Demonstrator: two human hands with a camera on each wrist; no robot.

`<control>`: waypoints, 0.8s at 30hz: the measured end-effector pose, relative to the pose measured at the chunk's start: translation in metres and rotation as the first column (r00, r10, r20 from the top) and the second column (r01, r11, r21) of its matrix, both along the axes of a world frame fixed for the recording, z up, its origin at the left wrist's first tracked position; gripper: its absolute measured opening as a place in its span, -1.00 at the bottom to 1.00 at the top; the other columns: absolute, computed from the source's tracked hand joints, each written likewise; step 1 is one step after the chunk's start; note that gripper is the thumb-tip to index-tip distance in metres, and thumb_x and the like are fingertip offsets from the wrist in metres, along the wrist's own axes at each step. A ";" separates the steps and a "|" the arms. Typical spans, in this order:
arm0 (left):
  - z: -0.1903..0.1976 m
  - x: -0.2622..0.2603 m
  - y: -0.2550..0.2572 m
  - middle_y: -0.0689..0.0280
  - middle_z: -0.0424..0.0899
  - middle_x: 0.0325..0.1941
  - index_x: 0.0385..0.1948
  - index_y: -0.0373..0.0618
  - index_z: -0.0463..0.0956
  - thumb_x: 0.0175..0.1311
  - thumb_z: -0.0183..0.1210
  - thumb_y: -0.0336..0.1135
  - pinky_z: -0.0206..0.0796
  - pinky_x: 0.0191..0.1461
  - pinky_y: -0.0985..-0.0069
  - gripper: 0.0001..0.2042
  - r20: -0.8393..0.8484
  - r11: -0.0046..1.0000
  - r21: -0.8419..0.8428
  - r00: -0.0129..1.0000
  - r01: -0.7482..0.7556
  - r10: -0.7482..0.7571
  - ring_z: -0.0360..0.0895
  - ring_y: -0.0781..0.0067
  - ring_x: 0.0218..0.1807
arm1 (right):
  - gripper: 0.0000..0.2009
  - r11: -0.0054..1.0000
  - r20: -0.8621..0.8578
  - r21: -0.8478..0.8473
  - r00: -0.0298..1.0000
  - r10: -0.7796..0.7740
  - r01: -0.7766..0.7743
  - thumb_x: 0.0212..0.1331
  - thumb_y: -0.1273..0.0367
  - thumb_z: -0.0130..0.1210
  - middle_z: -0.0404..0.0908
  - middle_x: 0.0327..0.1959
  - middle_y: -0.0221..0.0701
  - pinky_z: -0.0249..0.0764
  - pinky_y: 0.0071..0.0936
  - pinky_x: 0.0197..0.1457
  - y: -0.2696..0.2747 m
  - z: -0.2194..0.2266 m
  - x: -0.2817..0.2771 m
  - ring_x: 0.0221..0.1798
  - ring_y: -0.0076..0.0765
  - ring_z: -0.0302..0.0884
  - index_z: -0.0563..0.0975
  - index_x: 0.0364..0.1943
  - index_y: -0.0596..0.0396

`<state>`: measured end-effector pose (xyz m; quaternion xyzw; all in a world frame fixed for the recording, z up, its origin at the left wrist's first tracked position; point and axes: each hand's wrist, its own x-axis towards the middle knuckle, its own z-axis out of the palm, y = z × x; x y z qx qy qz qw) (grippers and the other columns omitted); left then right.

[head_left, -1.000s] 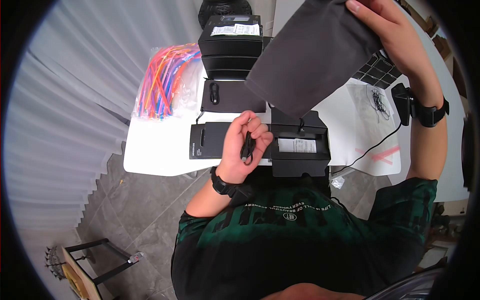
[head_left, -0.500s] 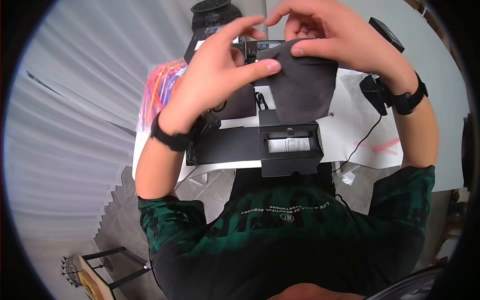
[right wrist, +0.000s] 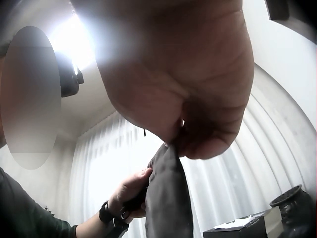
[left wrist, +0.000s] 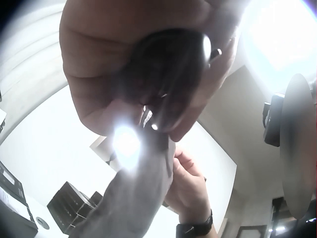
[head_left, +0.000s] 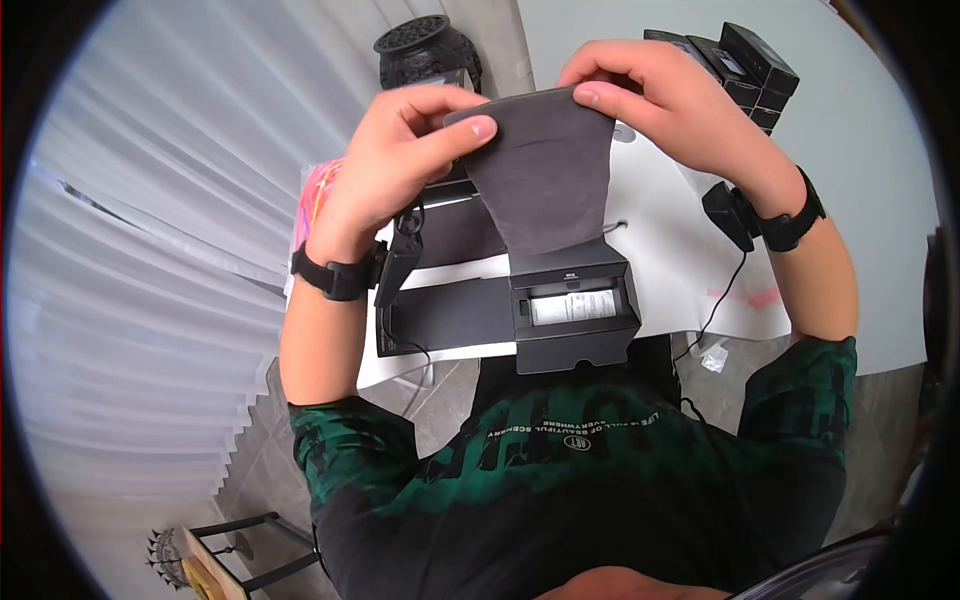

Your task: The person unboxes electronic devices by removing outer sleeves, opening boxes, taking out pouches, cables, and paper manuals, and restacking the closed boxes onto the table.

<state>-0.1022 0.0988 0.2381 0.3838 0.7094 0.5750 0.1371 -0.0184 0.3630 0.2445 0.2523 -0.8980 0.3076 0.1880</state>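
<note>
A dark grey cloth pouch [head_left: 545,175] hangs in front of me above the table, its upper edge stretched between both hands. At its left corner my left hand [head_left: 395,150] pinches the cloth between thumb and fingers. A black bundled cable [left wrist: 168,74] with a metal plug lies in that palm, as the left wrist view shows. My right hand [head_left: 670,105] pinches the right corner, thumb on the near side. A short cord sticks out by the pouch's lower right. Below it stands an open black box [head_left: 575,352] with a white printed paper [head_left: 575,306] inside.
A flat black panel [head_left: 450,318] lies left of the open box, with another dark pouch [head_left: 460,235] behind it. Black boxes [head_left: 760,65] are stacked at the back right. A dark pot [head_left: 425,60] stands behind; bagged coloured strips [head_left: 317,195] lie left.
My left hand has risen from before my chest, where it held the cable, to the pouch's edge. The right hand has brought the pouch to the middle, and both hands now hold it.
</note>
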 end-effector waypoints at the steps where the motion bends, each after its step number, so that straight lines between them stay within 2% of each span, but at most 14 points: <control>1: 0.003 -0.002 0.002 0.48 0.66 -0.46 -0.16 -0.31 0.70 0.39 0.34 -0.28 0.26 -0.35 0.71 -0.76 -0.042 1.000 -0.026 0.999 -0.009 0.008 0.47 0.77 -0.40 | -0.83 1.000 0.025 0.025 1.000 -0.010 0.010 0.47 0.37 0.07 0.56 -0.36 -0.45 0.46 -0.52 -0.16 0.000 0.002 -0.001 -0.29 -0.55 0.46 0.59 -0.11 0.21; 4: 0.013 -0.016 0.010 0.47 0.64 -0.49 -0.22 -0.31 0.71 0.35 0.36 -0.24 0.26 -0.34 0.68 -0.74 -0.162 0.982 -0.188 0.986 0.016 -0.047 0.46 0.75 -0.42 | -0.84 0.992 0.016 -0.121 0.999 0.030 -0.028 0.47 0.39 0.06 0.57 -0.32 -0.49 0.46 -0.55 -0.10 0.001 -0.003 -0.011 -0.25 -0.58 0.47 0.59 -0.14 0.20; 6: 0.023 -0.020 0.020 0.46 0.63 -0.51 -0.28 -0.31 0.71 0.36 0.35 -0.16 0.25 -0.36 0.64 -0.69 -0.191 0.961 -0.276 0.979 0.018 -0.073 0.45 0.72 -0.43 | -0.76 0.991 0.083 -0.130 0.996 0.027 -0.016 0.42 0.31 0.16 0.63 -0.19 -0.51 0.47 -0.59 0.00 0.010 -0.004 -0.019 -0.12 -0.61 0.54 0.59 0.01 0.18; 8: 0.030 -0.025 0.035 0.61 0.44 -0.54 -0.21 -0.20 0.70 0.44 0.28 -0.10 -0.07 -0.52 0.66 -0.70 -0.227 0.904 -0.418 0.953 0.092 -0.201 0.20 0.81 -0.54 | -0.69 0.881 0.173 -0.473 0.981 0.085 0.007 0.26 0.52 0.27 0.66 -0.25 -0.43 0.54 -0.62 -0.09 0.009 -0.003 -0.021 -0.22 -0.61 0.57 0.57 0.08 0.25; 9: 0.039 -0.023 0.041 0.56 0.59 -0.43 -0.12 -0.25 0.68 0.50 0.21 -0.12 0.16 -0.45 0.70 -0.69 -0.228 0.860 -0.505 0.948 0.078 -0.220 0.40 0.80 -0.47 | -0.73 0.852 0.140 -0.522 0.980 0.141 -0.048 0.25 0.52 0.24 0.67 -0.25 -0.43 0.53 -0.60 -0.12 0.014 -0.007 -0.026 -0.22 -0.58 0.58 0.60 0.02 0.25; 11: 0.047 -0.020 0.057 0.52 0.61 -0.45 -0.18 -0.29 0.67 0.54 0.16 -0.18 0.24 -0.39 0.66 -0.70 -0.154 0.883 -0.447 0.960 0.141 -0.232 0.41 0.77 -0.45 | -0.61 0.826 0.124 -0.545 0.960 0.252 -0.146 0.27 0.35 0.27 0.66 -0.13 -0.44 0.51 -0.58 -0.01 0.024 -0.019 -0.035 -0.10 -0.57 0.59 0.55 0.13 0.21; 12: 0.048 -0.020 0.062 0.49 0.63 -0.46 -0.24 -0.34 0.67 0.57 0.10 -0.24 0.31 -0.33 0.63 -0.69 -0.087 0.900 -0.386 0.963 0.202 -0.254 0.42 0.74 -0.43 | -0.48 0.788 0.099 -0.568 0.930 0.355 -0.240 0.29 0.17 0.31 0.66 -0.01 -0.44 0.50 -0.56 0.11 0.031 -0.027 -0.040 0.02 -0.57 0.60 0.51 0.24 0.16; 13: 0.044 -0.024 0.062 0.45 0.69 -0.37 -0.12 -0.34 0.68 0.59 0.10 -0.21 0.37 -0.30 0.66 -0.68 0.069 0.924 -0.277 0.965 0.263 -0.254 0.50 0.73 -0.39 | -0.20 0.752 0.149 -0.603 0.888 0.434 -0.266 0.11 0.11 0.44 0.63 0.16 -0.34 0.49 -0.50 0.21 0.042 -0.038 -0.051 0.16 -0.51 0.60 0.38 0.40 0.19; 14: 0.041 -0.027 0.060 0.45 0.69 -0.37 -0.12 -0.34 0.68 0.59 0.10 -0.21 0.37 -0.30 0.66 -0.68 0.071 0.924 -0.278 0.965 0.264 -0.254 0.50 0.73 -0.39 | -0.20 0.752 0.150 -0.604 0.889 0.433 -0.265 0.11 0.11 0.44 0.63 0.16 -0.34 0.49 -0.50 0.21 0.049 -0.047 -0.053 0.16 -0.51 0.60 0.38 0.40 0.19; 16: 0.037 -0.037 0.053 0.40 0.72 -0.27 -0.10 -0.31 0.65 0.62 0.06 -0.21 0.46 -0.14 0.65 -0.70 0.157 0.958 -0.083 0.953 0.275 -0.260 0.59 0.67 -0.27 | -0.16 0.761 0.504 -0.616 0.639 0.581 -0.205 0.01 0.15 0.51 0.66 0.16 -0.32 0.49 -0.47 0.24 0.067 -0.065 -0.052 0.14 -0.49 0.62 0.40 0.38 0.25; 18: 0.018 -0.044 0.042 0.44 0.73 -0.22 0.02 -0.29 0.63 0.56 0.14 -0.18 0.44 -0.22 0.71 -0.68 0.096 0.978 0.012 0.973 0.209 -0.209 0.62 0.74 -0.27 | -0.44 0.777 0.611 -0.617 0.545 0.574 -0.128 0.10 0.30 0.42 0.75 0.04 -0.33 0.50 -0.48 0.29 0.083 -0.089 -0.052 0.07 -0.47 0.68 0.58 0.18 0.31; 20: 0.004 -0.052 0.030 0.40 0.75 -0.16 0.03 -0.28 0.63 0.58 0.11 -0.21 0.50 0.00 0.65 -0.70 0.139 0.991 0.041 0.982 0.126 -0.130 0.65 0.68 -0.16 | -0.37 0.707 0.640 -0.703 0.497 0.586 0.072 0.11 0.40 0.40 0.72 0.08 -0.35 0.55 -0.44 0.18 0.103 -0.128 -0.058 0.07 -0.48 0.67 0.47 0.30 0.27; 22: -0.018 -0.056 0.019 0.41 0.76 -0.20 0.04 -0.26 0.61 0.57 0.11 -0.22 0.50 -0.08 0.67 -0.72 0.153 0.996 0.046 0.985 0.078 -0.084 0.65 0.69 -0.22 | -0.41 0.455 0.461 -0.876 0.553 0.694 0.160 0.15 0.40 0.38 0.73 0.04 -0.34 0.60 -0.48 0.08 0.083 -0.133 -0.041 0.05 -0.45 0.69 0.47 0.29 0.28; 24: -0.030 -0.062 0.005 0.43 0.75 -0.23 0.02 -0.22 0.62 0.55 0.14 -0.24 0.45 -0.25 0.71 -0.75 0.139 1.000 -0.028 0.990 0.009 -0.005 0.62 0.73 -0.33 | -0.50 0.448 0.459 -0.875 0.608 0.648 0.183 0.20 0.36 0.35 0.72 -0.01 -0.36 0.60 -0.50 0.03 0.078 -0.130 -0.031 -0.04 -0.51 0.66 0.52 0.21 0.25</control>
